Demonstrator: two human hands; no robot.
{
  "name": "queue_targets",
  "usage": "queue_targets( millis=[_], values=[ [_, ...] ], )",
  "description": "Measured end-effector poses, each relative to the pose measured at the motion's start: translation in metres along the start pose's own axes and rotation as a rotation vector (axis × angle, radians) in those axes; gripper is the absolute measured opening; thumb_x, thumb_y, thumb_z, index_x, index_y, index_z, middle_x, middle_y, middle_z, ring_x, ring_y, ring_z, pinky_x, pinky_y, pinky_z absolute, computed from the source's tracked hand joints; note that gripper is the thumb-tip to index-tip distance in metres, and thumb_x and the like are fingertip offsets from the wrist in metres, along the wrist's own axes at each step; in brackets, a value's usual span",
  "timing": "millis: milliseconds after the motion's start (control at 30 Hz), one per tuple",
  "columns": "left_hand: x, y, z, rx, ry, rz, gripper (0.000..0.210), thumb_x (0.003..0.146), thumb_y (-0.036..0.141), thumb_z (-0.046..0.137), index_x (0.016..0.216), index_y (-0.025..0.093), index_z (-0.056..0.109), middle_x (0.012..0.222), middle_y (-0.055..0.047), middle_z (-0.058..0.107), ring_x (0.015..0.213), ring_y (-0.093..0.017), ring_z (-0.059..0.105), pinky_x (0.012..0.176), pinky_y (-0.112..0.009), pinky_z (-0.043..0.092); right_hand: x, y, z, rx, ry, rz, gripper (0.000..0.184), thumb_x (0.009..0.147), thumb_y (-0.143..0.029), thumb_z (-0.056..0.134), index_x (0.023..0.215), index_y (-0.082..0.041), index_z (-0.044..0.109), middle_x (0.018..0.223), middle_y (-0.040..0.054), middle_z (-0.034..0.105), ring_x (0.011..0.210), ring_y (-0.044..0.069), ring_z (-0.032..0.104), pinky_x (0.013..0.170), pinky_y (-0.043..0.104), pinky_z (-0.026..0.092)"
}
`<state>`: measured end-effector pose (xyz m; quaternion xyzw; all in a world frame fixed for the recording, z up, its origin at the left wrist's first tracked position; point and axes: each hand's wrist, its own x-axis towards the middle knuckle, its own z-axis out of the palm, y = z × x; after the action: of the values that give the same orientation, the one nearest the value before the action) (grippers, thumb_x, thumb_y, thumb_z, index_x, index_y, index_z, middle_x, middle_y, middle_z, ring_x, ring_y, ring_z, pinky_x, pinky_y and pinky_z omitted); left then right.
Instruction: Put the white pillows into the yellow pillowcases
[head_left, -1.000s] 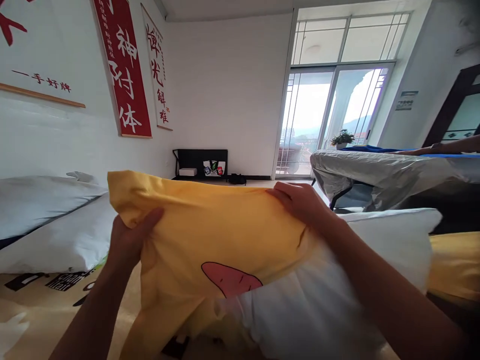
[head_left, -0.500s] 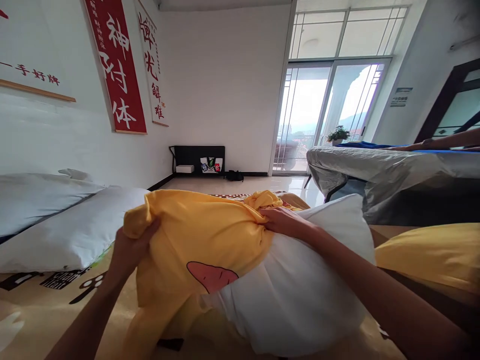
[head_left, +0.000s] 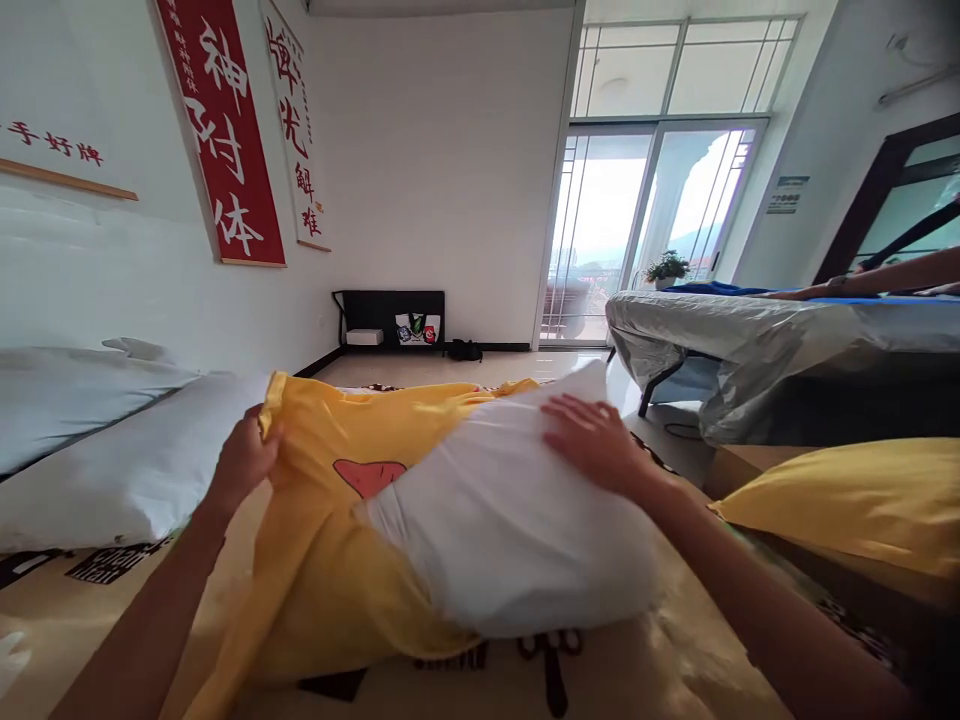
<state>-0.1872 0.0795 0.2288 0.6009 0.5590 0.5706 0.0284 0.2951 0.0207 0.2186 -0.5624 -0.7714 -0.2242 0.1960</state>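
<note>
A yellow pillowcase (head_left: 322, 540) with a pink-red printed shape is spread over the left part of a white pillow (head_left: 495, 530). My left hand (head_left: 244, 455) is closed on the pillowcase's upper left corner and holds it raised. On the pillow's bare upper right side rests my right hand (head_left: 589, 440), fingers stretched out and pressing flat on the white fabric. The pillow's left end lies inside the yellow cloth, out of sight. Both lie on a beige printed sheet (head_left: 600, 670).
White pillows (head_left: 112, 460) lie at the left by the wall. At the right sits a yellow pillow (head_left: 862, 500). Behind it stands a plastic-covered table (head_left: 750, 325), where another person's arm (head_left: 885, 280) reaches in. A low black shelf (head_left: 390, 310) is at the far wall.
My right hand has let go of the bunched yellow cloth and now lies on the pillow. More of the pillowcase hangs straight, and the pillow has shifted left and lies flatter.
</note>
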Motion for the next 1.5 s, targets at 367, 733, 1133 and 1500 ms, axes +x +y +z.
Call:
queue_targets(
  millis=[367, 733, 1133, 1500],
  values=[
    [-0.131, 0.045, 0.115, 0.281, -0.887, 0.687, 0.035, 0.096, 0.04, 0.046, 0.127, 0.026, 0.054, 0.131, -0.008, 0.057, 0.121, -0.024, 0.052, 0.099, -0.044, 0.033, -0.094, -0.061, 0.08, 0.158, -0.281, -0.174, 0.09, 0.084, -0.053, 0.058, 0.154, -0.025, 0.011, 0.159, 0.0126, 0.013, 0.146, 0.032, 0.011, 0.113, 0.057, 0.022],
    [-0.13, 0.064, 0.125, 0.361, -0.829, 0.905, 0.02, 0.086, 0.036, 0.056, 0.093, 0.019, 0.062, 0.105, -0.008, 0.061, 0.098, -0.023, 0.056, 0.087, -0.038, 0.038, -0.056, -0.063, 0.084, -0.178, -0.178, -0.161, 0.063, 0.091, -0.01, 0.04, 0.15, -0.027, 0.028, 0.105, 0.0113, 0.065, 0.096, 0.027, 0.059, 0.084, 0.041, 0.047],
    [-0.157, 0.129, 0.112, 0.338, -0.913, 0.786, 0.02, 0.079, 0.03, 0.053, 0.079, 0.016, 0.067, 0.076, -0.011, 0.07, 0.075, -0.027, 0.064, 0.076, -0.041, 0.043, 0.032, -0.133, -0.015, -0.093, -0.246, -0.343, 0.032, 0.094, -0.016, 0.042, 0.118, -0.028, 0.061, 0.102, 0.0062, 0.065, 0.091, 0.024, 0.059, 0.066, 0.033, 0.041],
    [-0.126, 0.078, 0.144, 0.286, -0.864, 0.787, 0.025, 0.08, 0.022, 0.051, 0.055, 0.018, 0.052, 0.051, -0.002, 0.058, 0.055, -0.017, 0.055, 0.073, -0.033, 0.038, -0.033, -0.106, 0.059, 0.086, -0.567, -0.259, 0.02, 0.086, -0.02, 0.056, 0.101, -0.023, 0.069, 0.095, 0.0046, 0.069, 0.085, 0.019, 0.064, 0.065, 0.026, 0.04]
  ],
)
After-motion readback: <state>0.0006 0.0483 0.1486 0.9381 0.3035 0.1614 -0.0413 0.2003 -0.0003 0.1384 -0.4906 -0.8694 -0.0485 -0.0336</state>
